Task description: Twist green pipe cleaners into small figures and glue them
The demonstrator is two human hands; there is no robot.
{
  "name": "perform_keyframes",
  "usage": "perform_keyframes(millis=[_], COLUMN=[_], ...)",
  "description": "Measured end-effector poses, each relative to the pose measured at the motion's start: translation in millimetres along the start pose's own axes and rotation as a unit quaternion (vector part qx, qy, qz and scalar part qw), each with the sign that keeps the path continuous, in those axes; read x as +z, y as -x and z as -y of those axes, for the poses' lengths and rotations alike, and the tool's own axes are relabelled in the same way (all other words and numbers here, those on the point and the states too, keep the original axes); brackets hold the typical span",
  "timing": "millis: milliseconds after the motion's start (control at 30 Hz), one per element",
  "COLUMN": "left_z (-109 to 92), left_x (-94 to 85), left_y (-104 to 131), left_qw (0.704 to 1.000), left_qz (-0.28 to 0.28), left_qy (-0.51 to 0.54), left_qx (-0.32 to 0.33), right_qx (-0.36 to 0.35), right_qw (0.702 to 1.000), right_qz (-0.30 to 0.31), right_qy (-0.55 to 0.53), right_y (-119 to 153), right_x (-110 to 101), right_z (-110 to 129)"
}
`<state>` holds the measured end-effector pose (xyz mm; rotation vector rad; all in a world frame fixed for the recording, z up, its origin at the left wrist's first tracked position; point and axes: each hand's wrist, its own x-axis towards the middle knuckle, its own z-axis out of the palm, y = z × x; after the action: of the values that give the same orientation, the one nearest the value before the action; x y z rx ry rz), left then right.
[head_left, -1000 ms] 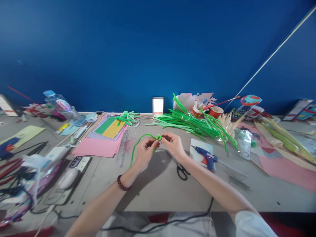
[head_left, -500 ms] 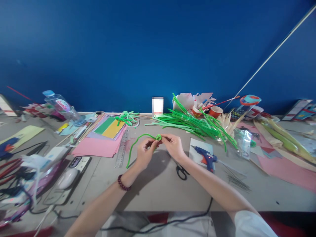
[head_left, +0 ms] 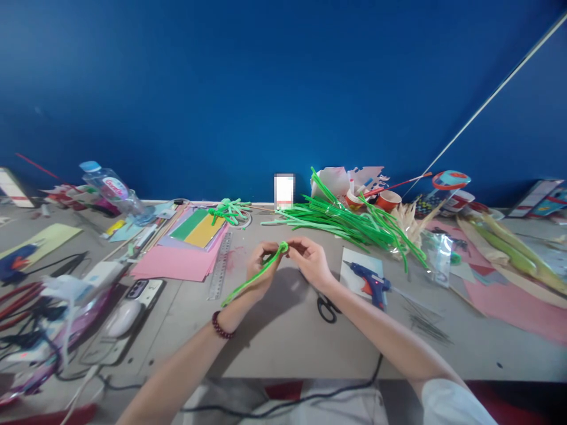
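A green pipe cleaner point(head_left: 254, 280) is pinched between my two hands above the middle of the table. One end is coiled into a small tight knot at the fingertips, and the long tail slants down to the lower left across my left hand point(head_left: 261, 268). That hand's thumb and fingers close on the coil from the left. From the right, my right hand point(head_left: 312, 262) grips the same coil with thumb and forefinger. Black-handled scissors point(head_left: 326, 308) lie beneath my right forearm, their blades partly hidden. To the right, a blue glue gun point(head_left: 372, 282) rests partly on a white sheet.
A heap of green pipe cleaners point(head_left: 345, 221) lies along the back wall. Left of my hands are a clear ruler point(head_left: 220, 265), pink paper point(head_left: 172, 263) and a phone point(head_left: 148, 291) with a white mouse point(head_left: 124, 319). A plastic bottle point(head_left: 108, 184) leans at the back left.
The pipe cleaner's tail has swung from an arc left of my left hand to lie straight across that hand. Both hands stay in nearly the same place, still pinching the coil.
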<state>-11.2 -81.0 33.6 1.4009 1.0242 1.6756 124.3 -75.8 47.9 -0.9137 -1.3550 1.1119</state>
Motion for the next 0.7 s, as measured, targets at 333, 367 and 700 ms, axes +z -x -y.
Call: perform_keyframes(millis=[333,367,700], left_z=[13,14,7], left_x=[-6.7,-7.0,-0.6], left_y=[2,2,3], left_qw=[0.998,0.997,0.999], left_qz=[0.021,0.022,0.012], left_qy=[-0.039,-0.043,0.03], left_qx=[0.047,0.053,-0.01], right_qx=[-0.023,-0.021,0.006], right_qw=[0.998,0.998,0.999], right_qz=[-0.026,-0.026,-0.022], right_qy=[0.056,0.056,0.05], right_y=[1,0,-1], right_x=[0,0,0], right_z=[5,5,7])
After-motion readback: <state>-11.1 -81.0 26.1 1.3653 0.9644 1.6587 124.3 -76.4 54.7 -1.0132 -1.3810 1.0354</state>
